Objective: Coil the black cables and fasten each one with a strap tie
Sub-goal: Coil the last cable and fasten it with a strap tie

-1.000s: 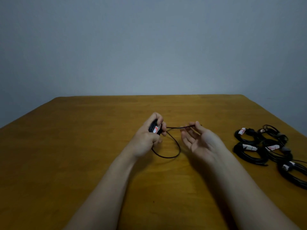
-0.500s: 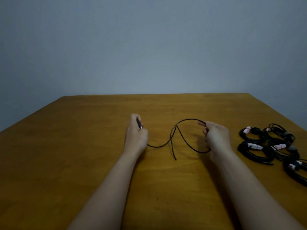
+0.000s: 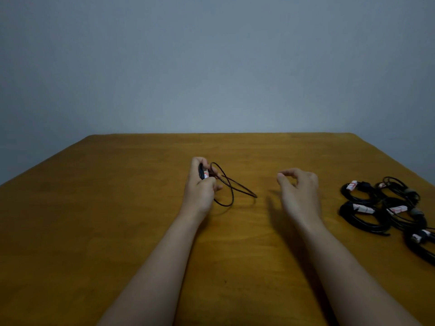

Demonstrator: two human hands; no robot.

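My left hand (image 3: 202, 184) grips a thin black cable (image 3: 231, 187) near its end, where a white tag with red print shows between the fingers. Loose loops of the cable hang from that hand and trail right onto the wooden table (image 3: 117, 208). My right hand (image 3: 299, 191) hovers to the right of the loops, apart from the cable, its fingers loosely curled and holding nothing.
Several coiled black cables (image 3: 386, 208) with white tags lie grouped at the table's right edge. A plain grey wall stands behind the table's far edge.
My right hand has let go of the cable and moved right. The left hand has gathered the wide loops into smaller ones close to its fingers.
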